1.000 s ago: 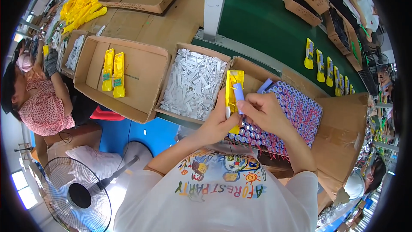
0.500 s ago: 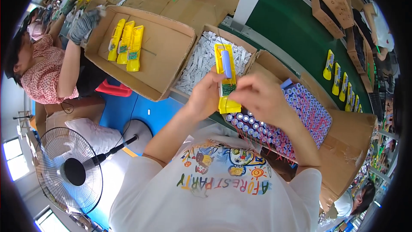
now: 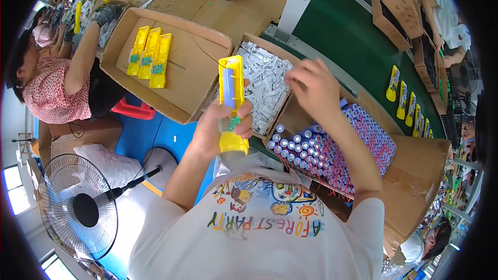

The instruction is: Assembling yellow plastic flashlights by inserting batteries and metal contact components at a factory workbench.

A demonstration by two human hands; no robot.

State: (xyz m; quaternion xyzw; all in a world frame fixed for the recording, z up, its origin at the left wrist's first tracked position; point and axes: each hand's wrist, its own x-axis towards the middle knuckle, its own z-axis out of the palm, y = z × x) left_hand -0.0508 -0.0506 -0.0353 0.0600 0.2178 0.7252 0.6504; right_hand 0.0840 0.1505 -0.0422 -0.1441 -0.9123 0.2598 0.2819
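Observation:
My left hand (image 3: 206,130) grips a yellow plastic housing (image 3: 234,143), held upright with its open side facing me. Inside it lie a blue-violet cylindrical battery (image 3: 229,87) and a small green circuit board (image 3: 229,123); a thin dark wire sticks out near the top. My right hand (image 3: 317,92) hovers at the right edge of a cardboard box full of small white plastic pieces (image 3: 262,91). Its fingers are curled together, and whatever is between them cannot be made out. Below that hand stand rows of blue-violet batteries (image 3: 358,145) with red wires.
At left, a cardboard tray (image 3: 199,46) carries three yellow housings (image 3: 160,62). A co-worker's gloved hand (image 3: 108,14) is beyond it. More yellow housings (image 3: 402,101) lie along the green conveyor (image 3: 337,26). A fan (image 3: 85,210) stands at lower left.
My left hand has moved left and toward me with the yellow housing. My right hand has left the housing and moved up to the white pieces. The co-worker's hand has shifted away.

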